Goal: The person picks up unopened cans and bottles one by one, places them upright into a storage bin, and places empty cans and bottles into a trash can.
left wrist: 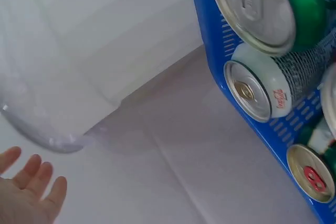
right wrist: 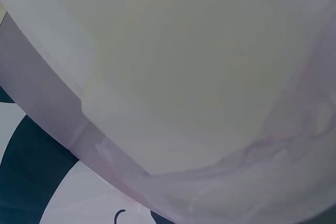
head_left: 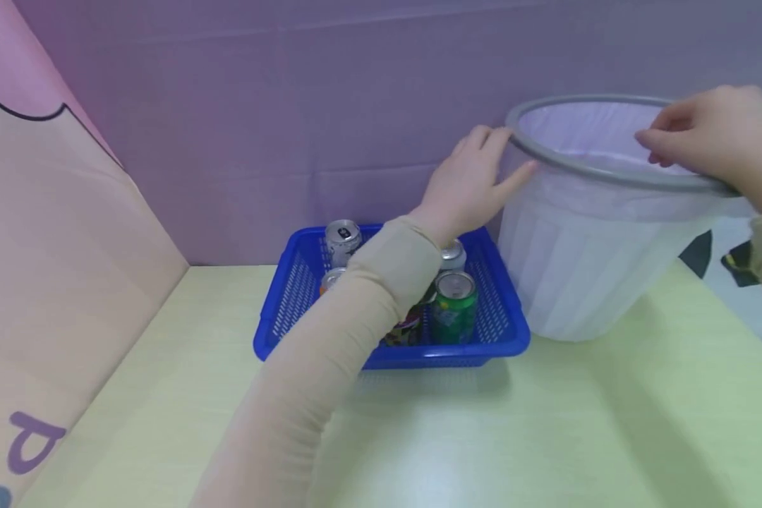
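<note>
In the head view my left hand (head_left: 466,180) reaches across a blue basket (head_left: 517,331), its extended fingers touching the near-left rim of a white bin (head_left: 571,261). The left wrist view shows the left hand (left wrist: 31,190) with spread fingers near that rim. My right hand (head_left: 717,134) is over the right side of the bin's mouth, fingers loosely bent, with nothing visible in them. A clear liner bag (head_left: 584,130) lies inside the bin, under a grey rim ring (head_left: 609,173). The right wrist view looks into the bin; no hand shows there.
Several drink cans stand in the basket, among them a green can (head_left: 455,310) and a silver-white can (head_left: 343,240). Part of the basket is hidden by my left sleeve (head_left: 330,360). Behind is a purple-grey backdrop (head_left: 228,127); below lies the pale tabletop (head_left: 495,437).
</note>
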A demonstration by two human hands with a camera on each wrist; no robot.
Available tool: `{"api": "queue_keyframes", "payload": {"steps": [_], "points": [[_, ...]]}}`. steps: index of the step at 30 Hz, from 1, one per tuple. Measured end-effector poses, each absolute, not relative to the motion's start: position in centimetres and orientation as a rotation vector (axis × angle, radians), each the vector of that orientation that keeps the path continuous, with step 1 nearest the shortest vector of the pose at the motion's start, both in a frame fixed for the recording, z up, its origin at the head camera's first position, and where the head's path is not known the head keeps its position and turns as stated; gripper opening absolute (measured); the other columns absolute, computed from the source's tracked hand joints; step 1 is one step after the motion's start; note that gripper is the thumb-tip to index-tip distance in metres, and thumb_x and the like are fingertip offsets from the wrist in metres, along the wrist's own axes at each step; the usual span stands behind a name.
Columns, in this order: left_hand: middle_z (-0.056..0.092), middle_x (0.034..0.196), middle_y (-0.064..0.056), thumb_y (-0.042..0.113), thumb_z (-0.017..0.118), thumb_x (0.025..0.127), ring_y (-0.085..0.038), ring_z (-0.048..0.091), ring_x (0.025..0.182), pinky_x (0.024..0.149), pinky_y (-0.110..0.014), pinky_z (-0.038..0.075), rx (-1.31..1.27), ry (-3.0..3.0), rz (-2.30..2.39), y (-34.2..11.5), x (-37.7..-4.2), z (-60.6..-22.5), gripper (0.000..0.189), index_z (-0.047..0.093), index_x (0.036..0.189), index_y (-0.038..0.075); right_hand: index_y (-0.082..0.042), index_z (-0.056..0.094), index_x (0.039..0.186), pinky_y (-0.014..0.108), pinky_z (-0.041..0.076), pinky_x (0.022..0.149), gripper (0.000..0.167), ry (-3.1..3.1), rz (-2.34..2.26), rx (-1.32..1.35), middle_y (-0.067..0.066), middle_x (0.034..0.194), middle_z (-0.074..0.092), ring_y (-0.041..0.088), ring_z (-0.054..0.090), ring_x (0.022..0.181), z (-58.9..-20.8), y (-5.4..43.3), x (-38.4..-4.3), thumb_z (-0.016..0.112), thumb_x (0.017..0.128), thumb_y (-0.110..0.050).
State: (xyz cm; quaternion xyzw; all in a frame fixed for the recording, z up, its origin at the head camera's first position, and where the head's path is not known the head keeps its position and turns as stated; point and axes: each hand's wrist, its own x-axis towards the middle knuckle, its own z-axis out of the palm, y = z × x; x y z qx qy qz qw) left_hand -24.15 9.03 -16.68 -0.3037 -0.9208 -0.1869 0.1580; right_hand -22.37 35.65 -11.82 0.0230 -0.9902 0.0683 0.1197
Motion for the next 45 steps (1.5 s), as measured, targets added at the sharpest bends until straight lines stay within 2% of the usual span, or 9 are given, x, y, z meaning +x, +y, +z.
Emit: {"api": "queue_keyframes", "payload": {"steps": [7, 14, 17, 22, 29, 33, 36, 40, 45], "points": [[0.057, 0.124, -0.002, 0.042, 0.045, 0.098, -0.013, 0.057, 0.104, 0.085, -0.029, 0.05, -0.877, -2.645, -0.488, 6.4, -22.4, -17.8, 0.044, 0.051, 0.13, 0.013, 0.009, 0.06, 0.106, 0.041, 0.041, 0.064, 0.047, -2.779, 0.307, -0.061, 0.031, 0.088, 0.062, 0.038, 0.05, 0.081, -11.9, 35.4, -21.6, 0.045, 0.096, -0.034], [0.061, 0.118, -0.003, 0.041, 0.047, 0.097, -0.015, 0.06, 0.101, 0.081, -0.029, 0.053, -0.972, -2.653, -0.383, 4.1, -18.8, -21.0, 0.042, 0.057, 0.125, 0.012, 0.003, 0.061, 0.104, 0.016, 0.031, 0.053, 0.043, -2.539, 0.563, -0.115, -0.034, 0.051, 0.037, -0.001, 0.039, 0.058, -12.2, 35.1, -20.2, 0.044, 0.096, -0.036], [0.062, 0.111, -0.002, 0.04, 0.05, 0.096, -0.015, 0.061, 0.094, 0.077, -0.031, 0.053, -0.954, -2.648, -0.457, 2.8, -17.8, -22.8, 0.038, 0.06, 0.121, 0.013, 0.002, 0.06, 0.098, 0.013, 0.03, 0.052, 0.037, -2.491, 0.626, -0.091, -0.036, 0.052, 0.038, -0.004, 0.038, 0.057, -12.4, 34.7, -19.6, 0.045, 0.096, -0.032], [0.061, 0.093, 0.0, 0.037, 0.054, 0.094, -0.012, 0.055, 0.078, 0.065, -0.03, 0.049, -0.888, -2.604, -0.609, 1.2, -16.8, -26.4, 0.03, 0.064, 0.109, 0.013, -0.025, 0.056, 0.075, 0.009, 0.03, 0.052, 0.023, -2.397, 0.732, -0.053, -0.035, 0.056, 0.042, -0.006, 0.039, 0.058, -13.0, 34.4, -18.9, 0.047, 0.096, -0.027], [0.065, 0.099, 0.0, 0.031, 0.057, 0.093, -0.012, 0.057, 0.082, 0.071, -0.027, 0.051, -0.83, -2.57, -0.779, 0.3, -15.8, -29.9, 0.025, 0.065, 0.107, 0.011, -0.042, 0.053, 0.07, 0.006, 0.031, 0.056, 0.033, -2.184, 0.859, 0.056, -0.036, 0.064, 0.047, -0.009, 0.041, 0.061, -16.2, 34.1, -17.5, 0.052, 0.092, -0.018], [0.067, 0.1, -0.001, 0.026, 0.059, 0.092, -0.015, 0.062, 0.088, 0.077, -0.031, 0.053, -0.791, -2.506, -0.835, -0.1, -15.3, -31.1, 0.021, 0.066, 0.104, 0.011, -0.019, 0.072, 0.082, 0.005, 0.034, 0.077, 0.018, -2.061, 0.742, 0.163, -0.043, 0.081, 0.047, -0.017, 0.045, 0.078, -18.5, 33.6, -16.3, 0.055, 0.09, -0.019], [0.067, 0.097, 0.0, 0.025, 0.06, 0.091, -0.014, 0.061, 0.084, 0.074, -0.032, 0.052, -0.755, -2.477, -0.847, -0.5, -15.1, -32.0, 0.017, 0.066, 0.099, 0.011, 0.006, 0.068, 0.103, 0.016, 0.033, 0.099, 0.035, -2.007, 0.622, 0.262, -0.021, 0.104, 0.066, -0.001, 0.055, 0.105, -19.9, 32.7, -15.3, 0.056, 0.087, -0.022], [0.067, 0.093, 0.0, 0.025, 0.062, 0.089, -0.014, 0.06, 0.08, 0.071, -0.031, 0.052, -0.717, -2.452, -0.816, -1.1, -14.8, -32.9, 0.017, 0.066, 0.099, 0.011, 0.011, 0.063, 0.102, 0.041, 0.031, 0.109, 0.049, -1.832, 0.569, 0.379, 0.029, 0.115, 0.061, 0.04, 0.051, 0.117, -22.0, 30.5, -14.5, 0.056, 0.084, -0.034], [0.067, 0.094, -0.001, 0.024, 0.064, 0.087, -0.016, 0.063, 0.081, 0.073, -0.032, 0.053, -0.707, -2.401, -0.763, -1.6, -14.7, -33.3, 0.021, 0.066, 0.102, 0.009, 0.011, 0.061, 0.098, 0.034, 0.034, 0.104, 0.057, -1.76, 0.603, 0.473, 0.029, 0.11, 0.061, 0.044, 0.053, 0.107, -25.1, 28.0, -13.9, 0.052, 0.088, -0.044]]}}
